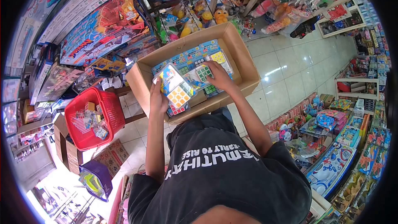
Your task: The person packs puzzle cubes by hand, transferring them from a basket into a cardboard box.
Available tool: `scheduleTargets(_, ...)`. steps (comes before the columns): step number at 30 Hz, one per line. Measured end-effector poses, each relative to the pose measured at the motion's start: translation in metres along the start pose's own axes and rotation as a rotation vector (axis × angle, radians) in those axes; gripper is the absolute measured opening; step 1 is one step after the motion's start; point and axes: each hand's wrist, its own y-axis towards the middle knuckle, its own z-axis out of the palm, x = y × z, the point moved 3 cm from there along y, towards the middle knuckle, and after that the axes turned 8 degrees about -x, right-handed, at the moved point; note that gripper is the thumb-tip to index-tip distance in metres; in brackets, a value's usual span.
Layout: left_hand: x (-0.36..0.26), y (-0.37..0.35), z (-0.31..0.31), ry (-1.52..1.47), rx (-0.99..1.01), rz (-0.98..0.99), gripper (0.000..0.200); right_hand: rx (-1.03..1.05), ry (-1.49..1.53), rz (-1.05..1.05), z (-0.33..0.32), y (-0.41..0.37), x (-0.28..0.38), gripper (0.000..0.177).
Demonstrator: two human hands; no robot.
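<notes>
In cardboard box (242,58), right hand (220,79) pinching green-cube pack (204,74); left hand (158,99) closed around stack of cube-puzzle packs (177,93) at near box edge; red basket (111,110) well left of box

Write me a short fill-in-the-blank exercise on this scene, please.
1. The box is made of ____.
2. The basket beside it is ____.
3. The left hand holds one pack, the right hand another pack, both at the ____.
Missing words: cardboard; red; box.
</notes>
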Motion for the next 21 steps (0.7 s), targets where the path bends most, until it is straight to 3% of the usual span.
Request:
scheduleTargets(2, 0.009, 0.010, 0.007, -0.022, -0.003, 0.004, 0.030, 0.076, 0.381, 0.158, -0.017, 0.007, 0.021, 0.052)
scheduleTargets(5, 0.017, 0.018, 0.026, 0.001, 0.033, -0.016, 0.027, 0.032, 0.638, 0.234, -0.035, 0.008, 0.051, 0.044)
scheduleTargets(8, 0.027, 0.034, 0.032, 0.039, 0.057, -0.029, 0.025, 0.080, 0.542, 0.086, -0.051, 0.006, 0.078, 0.045)
scheduleTargets(9, 0.030, 0.038, 0.033, 0.065, 0.057, -0.055, 0.025, 0.048, 0.401, -0.112, -0.047, 0.005, 0.077, 0.056)
scheduleTargets(12, 0.036, 0.046, 0.040, 0.068, 0.081, -0.120, 0.024, 0.090, 0.222, -0.135, -0.045, -0.009, 0.068, 0.068)
scheduleTargets(14, 0.043, 0.046, 0.047, 0.105, 0.075, -0.166, 0.022, 0.074, 0.202, -0.101, -0.041, -0.016, 0.064, 0.073)
scheduleTargets(21, 0.072, 0.049, 0.076, 0.126, 0.042, -0.201, 0.022, 0.045, 0.079, 0.190, -0.041, -0.031, 0.048, 0.067)
